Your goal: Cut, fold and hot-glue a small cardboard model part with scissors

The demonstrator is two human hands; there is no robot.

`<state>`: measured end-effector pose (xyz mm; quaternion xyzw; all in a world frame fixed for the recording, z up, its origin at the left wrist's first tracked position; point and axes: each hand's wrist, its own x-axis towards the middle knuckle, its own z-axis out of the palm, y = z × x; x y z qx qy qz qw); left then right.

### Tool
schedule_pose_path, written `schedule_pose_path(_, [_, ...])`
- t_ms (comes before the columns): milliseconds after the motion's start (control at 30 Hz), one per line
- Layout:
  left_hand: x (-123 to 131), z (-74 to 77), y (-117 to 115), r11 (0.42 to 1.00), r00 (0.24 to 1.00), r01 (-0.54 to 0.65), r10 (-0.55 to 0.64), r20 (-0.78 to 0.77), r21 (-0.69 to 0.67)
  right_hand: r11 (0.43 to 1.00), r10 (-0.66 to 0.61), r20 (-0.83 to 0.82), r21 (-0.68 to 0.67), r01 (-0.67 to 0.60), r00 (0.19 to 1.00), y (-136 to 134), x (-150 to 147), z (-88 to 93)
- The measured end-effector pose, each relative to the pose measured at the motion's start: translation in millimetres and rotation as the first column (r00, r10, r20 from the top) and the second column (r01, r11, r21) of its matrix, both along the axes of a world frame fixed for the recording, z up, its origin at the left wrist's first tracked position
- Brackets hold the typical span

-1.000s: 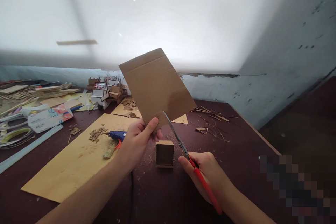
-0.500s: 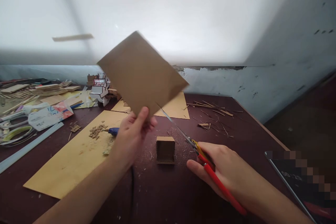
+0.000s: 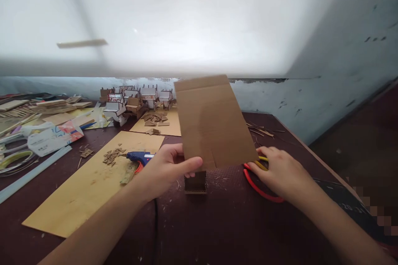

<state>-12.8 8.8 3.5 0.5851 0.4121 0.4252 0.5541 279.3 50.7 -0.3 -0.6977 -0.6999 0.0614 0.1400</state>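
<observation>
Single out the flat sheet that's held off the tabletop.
The brown cardboard sheet, pinched in the left hand; the two yellow boards lie on the tabletop.

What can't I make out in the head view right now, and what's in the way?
In the head view:
Scissors: blades hidden, apparently behind the cardboard sheet.
Small box: upper part covered by the sheet.
Left hand: some fingers partly behind the sheet.
Glue gun: handle mostly blocked by the left hand.
Dark device: partly behind the right forearm and pixelation; digits too faint to read fully.
</observation>
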Motion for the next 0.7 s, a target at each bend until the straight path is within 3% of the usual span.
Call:
schedule_pose_path(33, [4,-0.4,-1,0.999,1.000,0.029,-0.029,-0.006,-0.012,0.998,0.061,-0.144,0.030,-0.058,0.988,-2,-2,4.4])
schedule_pose_path(67, [7,-1.1,-2,0.998,0.999,0.053,-0.053,0.001,-0.033,0.991,0.132,-0.363,0.057,-0.119,0.923,-5,-4,8.5])
schedule_pose_path(100, [10,-2.0,-4,0.996,0.997,0.073,-0.072,0.019,-0.057,0.982,0.178,-0.595,0.056,-0.181,0.784,-8,-6,12.0])
schedule_pose_path(167, [15,-3.9,-6,0.989,0.993,0.110,-0.104,0.062,-0.102,0.970,0.103,-0.879,-0.014,-0.241,0.466,-14,-8,16.3])
schedule_pose_path(233, [17,-5.0,-10,0.981,0.987,0.142,-0.131,0.089,-0.132,0.961,-0.053,-0.957,-0.126,-0.244,0.286,-18,-8,17.4])
schedule_pose_path(300, [19,-4.7,-12,0.978,0.987,0.149,-0.139,0.077,-0.143,0.949,-0.148,-0.969,-0.196,-0.249,0.199,-20,-7,16.7])
schedule_pose_path(367, [20,-3.5,-15,0.976,0.988,0.155,-0.151,0.038,-0.150,0.934,-0.162,-0.974,-0.204,-0.292,0.161,-20,-6,15.6])
schedule_pose_path(433, [21,-1.9,-16,0.966,0.978,0.200,-0.208,-0.032,-0.164,0.917,-0.149,-0.971,-0.207,-0.341,0.188,-19,-7,15.2])
schedule_pose_path(500, [22,-0.4,-17,0.978,0.958,0.180,-0.199,-0.205,-0.107,0.912,-0.157,-0.959,-0.232,-0.338,0.235,-19,-9,15.9])
schedule_pose_path(533, [22,0.3,-17,0.993,0.938,0.116,-0.118,-0.326,-0.025,0.918,-0.173,-0.953,-0.247,-0.309,0.248,-18,-10,16.8])
schedule_pose_path(600, [20,1.3,-16,0.974,0.837,-0.063,0.170,-0.519,0.217,0.945,-0.202,-0.951,-0.252,-0.207,0.232,-16,-9,19.0])
schedule_pose_path(667, [16,1.5,-13,0.901,0.730,-0.163,0.384,-0.565,0.401,0.969,-0.206,-0.955,-0.230,-0.091,0.214,-11,-4,20.7])
schedule_pose_path(700, [13,0.8,-12,0.886,0.712,-0.157,0.407,-0.572,0.436,0.975,-0.200,-0.956,-0.215,-0.052,0.216,-8,-1,21.1])
